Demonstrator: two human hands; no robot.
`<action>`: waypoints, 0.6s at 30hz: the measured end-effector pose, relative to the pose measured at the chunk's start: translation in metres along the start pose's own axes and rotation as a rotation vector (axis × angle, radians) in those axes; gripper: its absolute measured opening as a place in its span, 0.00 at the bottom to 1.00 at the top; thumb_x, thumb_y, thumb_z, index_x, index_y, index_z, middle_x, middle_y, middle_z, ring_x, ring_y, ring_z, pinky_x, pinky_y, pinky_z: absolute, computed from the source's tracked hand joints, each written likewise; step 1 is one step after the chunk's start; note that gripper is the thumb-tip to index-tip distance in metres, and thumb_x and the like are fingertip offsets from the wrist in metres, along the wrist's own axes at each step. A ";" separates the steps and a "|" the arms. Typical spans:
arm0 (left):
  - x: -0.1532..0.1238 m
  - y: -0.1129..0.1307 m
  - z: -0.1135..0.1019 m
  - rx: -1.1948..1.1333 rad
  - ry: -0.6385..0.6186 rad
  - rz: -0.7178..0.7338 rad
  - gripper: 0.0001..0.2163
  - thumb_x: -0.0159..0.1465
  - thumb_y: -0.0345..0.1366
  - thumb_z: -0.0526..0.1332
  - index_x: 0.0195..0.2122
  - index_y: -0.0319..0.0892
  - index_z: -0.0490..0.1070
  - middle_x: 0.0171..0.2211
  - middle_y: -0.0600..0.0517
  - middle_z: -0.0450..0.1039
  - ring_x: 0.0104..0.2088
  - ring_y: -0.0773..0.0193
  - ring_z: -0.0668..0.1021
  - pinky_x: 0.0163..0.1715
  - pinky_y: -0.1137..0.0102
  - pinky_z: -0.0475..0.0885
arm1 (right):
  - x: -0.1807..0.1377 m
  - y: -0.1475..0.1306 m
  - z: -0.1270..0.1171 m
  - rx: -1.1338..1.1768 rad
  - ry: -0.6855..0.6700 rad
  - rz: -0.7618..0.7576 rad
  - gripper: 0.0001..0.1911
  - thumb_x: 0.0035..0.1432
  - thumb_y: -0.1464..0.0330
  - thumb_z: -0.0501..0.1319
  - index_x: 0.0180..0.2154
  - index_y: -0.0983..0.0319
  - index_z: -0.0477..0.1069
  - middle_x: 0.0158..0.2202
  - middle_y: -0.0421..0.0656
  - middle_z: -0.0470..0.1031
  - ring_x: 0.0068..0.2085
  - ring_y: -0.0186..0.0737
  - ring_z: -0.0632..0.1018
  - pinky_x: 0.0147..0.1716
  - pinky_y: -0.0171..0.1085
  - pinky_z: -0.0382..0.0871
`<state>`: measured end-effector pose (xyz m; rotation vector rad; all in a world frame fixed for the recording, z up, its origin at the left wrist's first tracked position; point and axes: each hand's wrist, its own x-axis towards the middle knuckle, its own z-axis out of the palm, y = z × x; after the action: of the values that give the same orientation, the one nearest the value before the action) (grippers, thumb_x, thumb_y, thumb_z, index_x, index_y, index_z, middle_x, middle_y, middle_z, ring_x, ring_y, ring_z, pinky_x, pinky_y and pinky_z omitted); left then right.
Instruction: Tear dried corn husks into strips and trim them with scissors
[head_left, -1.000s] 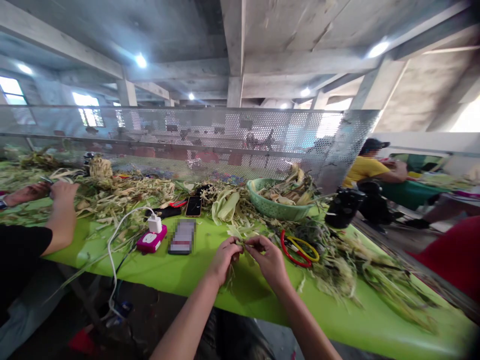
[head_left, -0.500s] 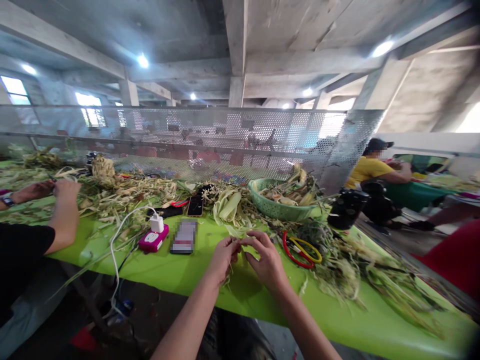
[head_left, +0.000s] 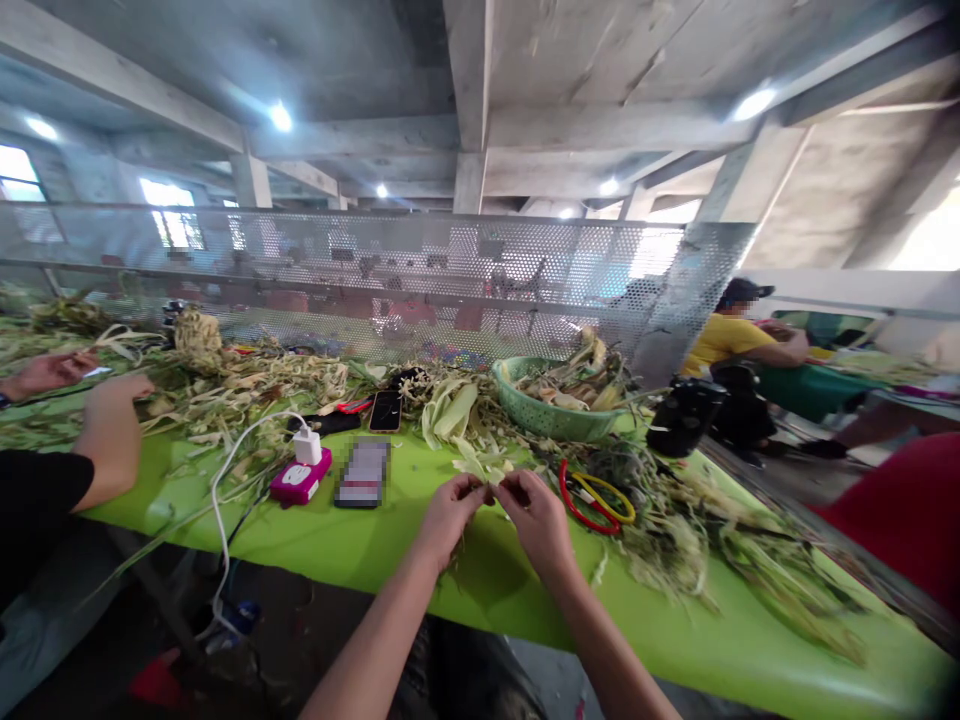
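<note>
My left hand [head_left: 448,518] and my right hand [head_left: 538,518] meet over the near edge of the green table [head_left: 360,530]. Both pinch a thin strip of corn husk [head_left: 491,491] between their fingertips. Pale husk strands hang below my left hand. More loose husks [head_left: 480,462] lie just beyond my fingers. Red and yellow-handled scissors [head_left: 596,495] rest a little right of my right hand.
A green basket [head_left: 555,418] of husks stands at the back. Phones [head_left: 364,472] and a pink power bank [head_left: 301,476] with a white cable lie left. A person in black [head_left: 45,490] works at the left. A perforated metal screen [head_left: 420,270] backs the table; a black camera [head_left: 682,415] sits right.
My right hand's fingers, spread half a second ago, have closed into a pinch against my left. The neighbour's hands at the left have moved apart.
</note>
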<state>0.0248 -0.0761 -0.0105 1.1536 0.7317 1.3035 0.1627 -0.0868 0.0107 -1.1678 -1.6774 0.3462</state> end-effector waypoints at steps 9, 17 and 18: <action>-0.004 0.007 0.005 0.051 -0.036 -0.005 0.13 0.52 0.44 0.66 0.32 0.39 0.72 0.28 0.52 0.73 0.31 0.64 0.72 0.33 0.73 0.62 | 0.000 0.003 0.003 0.192 0.024 0.161 0.18 0.52 0.52 0.61 0.25 0.60 0.65 0.21 0.38 0.67 0.24 0.37 0.66 0.23 0.34 0.60; -0.002 0.002 0.001 0.005 0.097 0.018 0.09 0.55 0.40 0.63 0.30 0.40 0.71 0.24 0.55 0.69 0.26 0.67 0.69 0.29 0.74 0.61 | 0.003 0.004 0.004 0.385 -0.134 0.236 0.22 0.49 0.48 0.62 0.27 0.62 0.70 0.24 0.41 0.70 0.26 0.38 0.69 0.25 0.35 0.62; -0.002 0.002 0.001 -0.009 0.111 0.011 0.08 0.55 0.40 0.63 0.30 0.40 0.70 0.23 0.55 0.68 0.24 0.68 0.68 0.28 0.74 0.60 | 0.002 0.004 0.004 0.379 -0.152 0.248 0.22 0.49 0.49 0.62 0.27 0.62 0.70 0.24 0.42 0.71 0.26 0.38 0.69 0.25 0.35 0.62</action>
<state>0.0244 -0.0784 -0.0086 1.0861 0.7997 1.3875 0.1619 -0.0815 0.0073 -1.0811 -1.5095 0.8870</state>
